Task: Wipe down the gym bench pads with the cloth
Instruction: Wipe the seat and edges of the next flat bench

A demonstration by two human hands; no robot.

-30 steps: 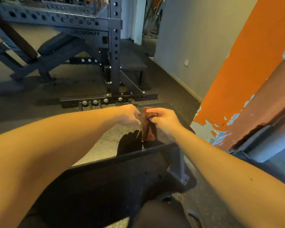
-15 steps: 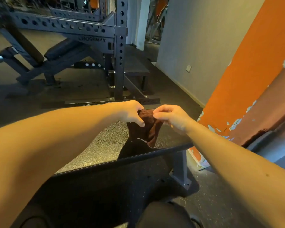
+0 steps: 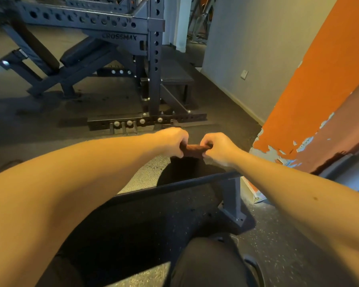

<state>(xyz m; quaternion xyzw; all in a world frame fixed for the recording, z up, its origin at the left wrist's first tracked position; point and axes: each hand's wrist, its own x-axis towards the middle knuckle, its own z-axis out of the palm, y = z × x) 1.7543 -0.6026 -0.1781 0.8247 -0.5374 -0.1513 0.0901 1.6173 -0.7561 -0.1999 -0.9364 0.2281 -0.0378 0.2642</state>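
Note:
A small brown cloth point(image 3: 193, 150) is stretched between both hands above the far end of a flat bench pad point(image 3: 145, 177) with a dark textured top. My left hand point(image 3: 172, 141) pinches the cloth's left end with curled fingers. My right hand point(image 3: 218, 149) pinches its right end the same way. The cloth is bunched into a short band, and its lower part blends into the shadow on the pad. The near part of the pad is hidden behind my left forearm.
A dark steel rack point(image 3: 151, 59) with bolted base rails point(image 3: 137, 123) stands beyond the bench. An incline bench point(image 3: 50, 59) sits at far left. An orange pillar with peeling paint point(image 3: 311, 100) rises at right. The bench's steel foot point(image 3: 232, 206) rests on the rubber floor.
The cloth hung loose from my right hand a second ago. My left hand took its other end, and both hands pulled it out into a tight horizontal band.

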